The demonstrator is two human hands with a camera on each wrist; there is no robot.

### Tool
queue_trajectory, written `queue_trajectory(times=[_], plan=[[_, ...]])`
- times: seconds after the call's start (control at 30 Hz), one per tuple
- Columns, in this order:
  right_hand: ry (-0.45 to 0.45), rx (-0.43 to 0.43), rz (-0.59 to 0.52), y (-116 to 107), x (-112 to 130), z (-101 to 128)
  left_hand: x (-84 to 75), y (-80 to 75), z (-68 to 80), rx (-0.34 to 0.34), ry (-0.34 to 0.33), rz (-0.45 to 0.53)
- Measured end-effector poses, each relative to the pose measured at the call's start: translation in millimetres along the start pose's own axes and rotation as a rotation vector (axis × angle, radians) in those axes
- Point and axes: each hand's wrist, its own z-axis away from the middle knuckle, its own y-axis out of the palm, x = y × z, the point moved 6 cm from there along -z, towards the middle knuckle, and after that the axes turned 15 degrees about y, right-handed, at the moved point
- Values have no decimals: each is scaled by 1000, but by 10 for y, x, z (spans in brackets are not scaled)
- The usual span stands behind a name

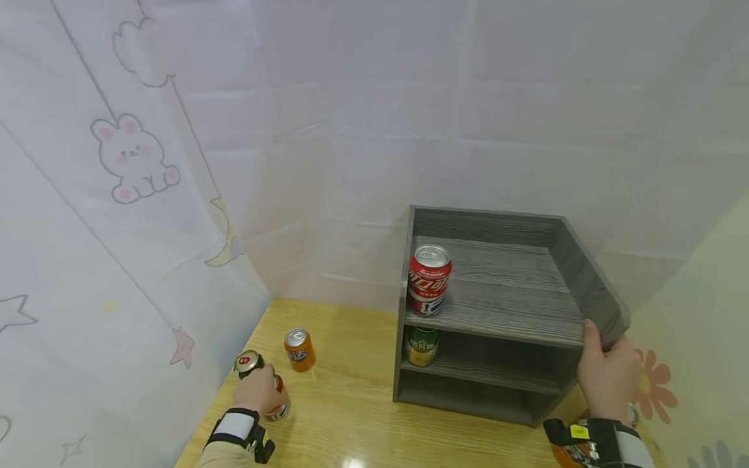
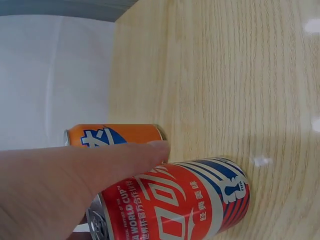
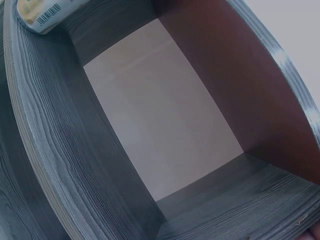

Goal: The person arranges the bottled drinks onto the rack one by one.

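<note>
Head view: left hand (image 1: 255, 390) curled round red can (image 1: 277, 398) at 7 o'clock, wants firm upright lift; right hand (image 1: 608, 377) gripping shelf (image 1: 503, 305) corner, wants steadying.

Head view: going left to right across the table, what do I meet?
Left hand gripping a red can → orange can → grey shelf with a red can on top → right hand on its right edge.

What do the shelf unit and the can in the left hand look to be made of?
Shelf unit: likely laminated board, matte grey woodgrain print. Red can that the left hand grips: looks like thin metal, glossy printed wall, silvery rim.
</note>
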Motion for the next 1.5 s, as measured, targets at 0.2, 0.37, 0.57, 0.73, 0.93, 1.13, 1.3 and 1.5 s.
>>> queue_trajectory(times=[0.2,0.37,0.57,0.73,0.93,1.13,1.3,1.5], plan=[[-15,-4,12,-6,18,-3,43,16,-10,-33,30,17],[-16,-14,15,-3,33,6,73,25,-16,-30,18,39],[1,-4,25,10,18,6,19,-75,-37,-29,37,35],[-4,-8,9,12,18,9,-11,-115,-87,-25,44,54],[-4,-11,9,4,23,8,-115,-161,-133,21,38,65],[-1,-15,6,11,12,-4,-335,-311,-136,-25,125,59],[10,-18,11,9,4,2,-464,-387,-153,-72,185,48],[4,-8,12,6,2,9,-624,-516,-182,-91,228,58]])
